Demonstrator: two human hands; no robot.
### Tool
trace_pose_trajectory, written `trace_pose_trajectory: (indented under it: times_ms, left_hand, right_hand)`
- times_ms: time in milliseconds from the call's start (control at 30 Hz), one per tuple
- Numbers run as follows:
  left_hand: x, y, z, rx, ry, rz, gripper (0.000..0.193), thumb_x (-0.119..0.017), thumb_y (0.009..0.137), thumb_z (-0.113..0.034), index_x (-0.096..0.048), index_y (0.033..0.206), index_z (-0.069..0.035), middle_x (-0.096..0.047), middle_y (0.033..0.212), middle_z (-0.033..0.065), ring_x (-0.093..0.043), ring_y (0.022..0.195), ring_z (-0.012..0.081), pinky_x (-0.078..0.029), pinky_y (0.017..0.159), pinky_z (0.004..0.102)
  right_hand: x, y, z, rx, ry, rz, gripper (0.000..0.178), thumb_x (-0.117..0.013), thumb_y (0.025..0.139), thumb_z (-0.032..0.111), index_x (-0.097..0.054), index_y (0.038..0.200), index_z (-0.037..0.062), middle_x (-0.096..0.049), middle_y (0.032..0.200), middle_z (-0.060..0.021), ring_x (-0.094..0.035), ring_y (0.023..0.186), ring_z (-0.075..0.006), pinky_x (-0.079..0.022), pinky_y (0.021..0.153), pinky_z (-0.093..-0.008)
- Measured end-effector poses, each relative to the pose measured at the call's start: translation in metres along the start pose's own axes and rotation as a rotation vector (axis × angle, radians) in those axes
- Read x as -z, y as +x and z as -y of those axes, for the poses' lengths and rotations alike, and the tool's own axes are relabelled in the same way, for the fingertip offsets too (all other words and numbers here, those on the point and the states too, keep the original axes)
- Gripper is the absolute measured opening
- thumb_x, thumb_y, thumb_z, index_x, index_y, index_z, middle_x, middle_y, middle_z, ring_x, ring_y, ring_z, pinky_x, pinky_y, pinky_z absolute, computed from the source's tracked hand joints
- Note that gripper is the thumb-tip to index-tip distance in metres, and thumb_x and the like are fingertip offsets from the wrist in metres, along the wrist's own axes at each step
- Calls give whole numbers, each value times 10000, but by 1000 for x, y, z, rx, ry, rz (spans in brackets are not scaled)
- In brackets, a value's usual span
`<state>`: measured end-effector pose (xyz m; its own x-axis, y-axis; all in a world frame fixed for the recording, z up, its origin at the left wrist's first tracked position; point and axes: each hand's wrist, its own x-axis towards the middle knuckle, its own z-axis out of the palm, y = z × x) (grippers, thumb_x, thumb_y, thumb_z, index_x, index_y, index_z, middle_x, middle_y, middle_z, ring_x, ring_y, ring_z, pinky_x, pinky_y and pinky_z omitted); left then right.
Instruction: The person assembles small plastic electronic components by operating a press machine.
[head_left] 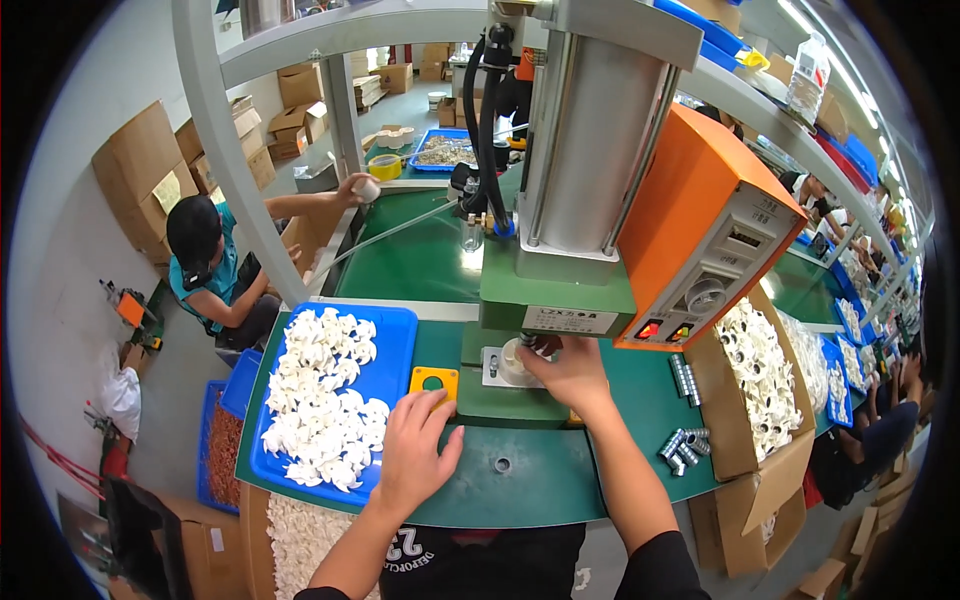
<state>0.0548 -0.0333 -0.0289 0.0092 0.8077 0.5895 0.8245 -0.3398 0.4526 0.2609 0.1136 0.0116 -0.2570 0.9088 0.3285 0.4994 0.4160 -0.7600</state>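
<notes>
A small white plastic part (514, 362) sat on the press fixture (497, 366), pinched by the right hand (572, 372). The left hand (418, 450) rested flat, fingers spread, on the yellow button box (434, 382) — triggering early risked crushed fingers under the green press (556, 290).

Grey concrete floor (175, 400), pale wall (60, 240), stacked cardboard boxes (150, 180), green worktables (420, 260), perhaps strip lighting (800, 20) overhead.
</notes>
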Motion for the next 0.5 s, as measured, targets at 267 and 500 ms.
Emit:
trace_pose_trajectory:
  times_ms: [267,500]
  left_hand:
    - [-5,9,14,-2,94,20,380,-770,801,-68,-684,1162,16,-670,1245,146,-590,1181,381,-487,1011,475]
    - [-7,5,18,26,159,-10,363,-763,784,-33,-698,1137,21,-706,1191,165,-611,1154,396,-503,1007,480]
  right_hand:
    - [5,-13,-4,-172,235,-82,300,-839,811,92,-707,1056,-19,-738,942,-72,-680,849,-139,-561,777,-307]
    - [17,-52,-17,134,98,-158,294,-843,757,81,-692,995,1,-703,934,-90,-656,831,-171,-542,754,-312]
